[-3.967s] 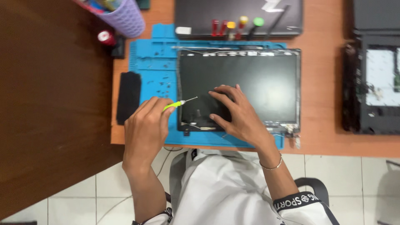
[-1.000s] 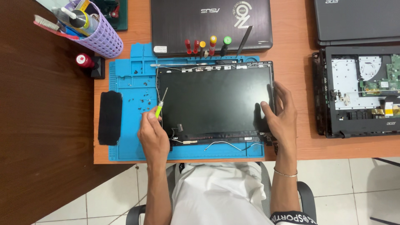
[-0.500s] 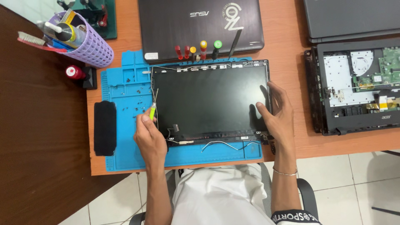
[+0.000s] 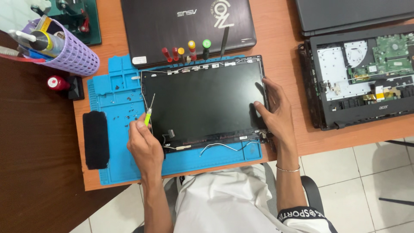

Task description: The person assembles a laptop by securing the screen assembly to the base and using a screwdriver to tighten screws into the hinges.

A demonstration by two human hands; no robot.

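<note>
Black and glassy, the laptop screen panel (image 4: 207, 101) lies on the blue mat (image 4: 113, 142), my right hand (image 4: 276, 114) now gripping its right edge, my left fingers (image 4: 140, 126) still pinching the yellow-green screwdriver (image 4: 148, 113) at its left edge.

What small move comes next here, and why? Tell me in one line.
Probably lower the screwdriver tip onto the left edge of the laptop screen panel. The left hand holds it tip-up just beside that edge, the right hand grips the panel's right edge to steady it, and small screws lie loose on the blue mat, which suggests fasteners are being worked there.
</note>
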